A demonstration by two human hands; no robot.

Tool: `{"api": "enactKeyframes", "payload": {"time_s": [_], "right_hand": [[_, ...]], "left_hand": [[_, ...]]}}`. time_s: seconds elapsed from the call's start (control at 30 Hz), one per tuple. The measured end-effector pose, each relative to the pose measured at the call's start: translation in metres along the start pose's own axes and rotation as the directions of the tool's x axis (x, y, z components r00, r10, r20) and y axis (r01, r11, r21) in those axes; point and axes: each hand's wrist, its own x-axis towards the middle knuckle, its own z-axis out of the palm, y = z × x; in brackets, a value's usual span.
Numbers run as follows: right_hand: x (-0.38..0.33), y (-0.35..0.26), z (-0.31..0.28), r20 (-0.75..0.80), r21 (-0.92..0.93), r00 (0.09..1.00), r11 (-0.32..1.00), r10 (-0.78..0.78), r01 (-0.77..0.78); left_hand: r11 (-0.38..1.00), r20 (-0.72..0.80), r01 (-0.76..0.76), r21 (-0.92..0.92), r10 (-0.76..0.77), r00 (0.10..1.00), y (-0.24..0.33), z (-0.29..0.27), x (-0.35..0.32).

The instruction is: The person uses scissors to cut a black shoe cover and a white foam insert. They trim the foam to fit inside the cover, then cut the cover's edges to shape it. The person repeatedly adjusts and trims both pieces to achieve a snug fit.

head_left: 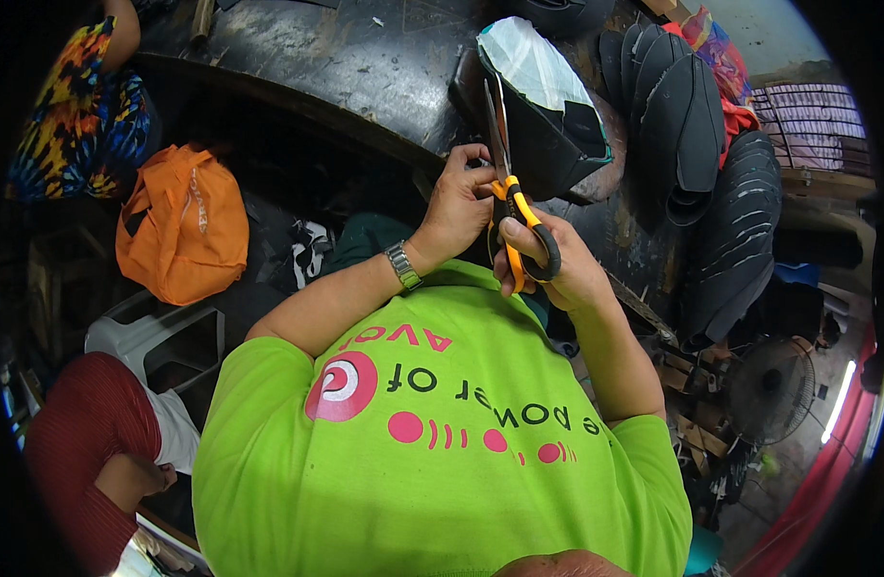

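Observation:
My right hand point(565, 260) is closed around the black and yellow handles of a pair of scissors point(532, 227). The blades point away from me, slightly apart, over the table's near edge. Just left of the scissors' pivot is my left hand point(451, 207), its fingers curled and pinched together; whatever lies between the fingertips is too small to make out. Beyond both hands sits a dark wedge-shaped stack or block point(562, 135) with a pale, whitish sheet point(536, 63) on its top.
The black worktable point(298, 60) stretches across the far side. Stacks of dark curved pieces point(680, 120) stand at the right, above a fan point(771, 388). At the left are an orange bag point(184, 226), a grey plastic stool point(153, 332) and parts of two other people.

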Motion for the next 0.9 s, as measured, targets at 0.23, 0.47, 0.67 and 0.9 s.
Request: {"api": "enactKeyframes", "payload": {"time_s": [0.23,0.47,0.67,0.9], "right_hand": [[-0.005,-0.002,-0.001,-0.008,-0.056,0.998,0.997,0.056,-0.056],[-0.001,-0.003,-0.001,-0.043,-0.015,0.999,1.000,0.023,-0.024],[-0.009,0.001,0.001,-0.003,0.048,0.997,0.996,-0.080,0.080],[-0.041,0.006,-0.036,-0.272,-0.078,0.920,0.960,-0.281,0.270]], "left_hand": [[0.999,0.015,-0.046,0.013,0.045,0.999,-0.003,0.001,0.000],[0.995,-0.003,-0.097,0.008,0.097,0.995,-0.010,0.002,0.000],[0.986,0.113,-0.046,0.162,0.028,0.993,0.004,-0.009,0.001],[0.927,0.282,-0.251,0.278,0.171,0.944,0.094,-0.056,0.009]]}}
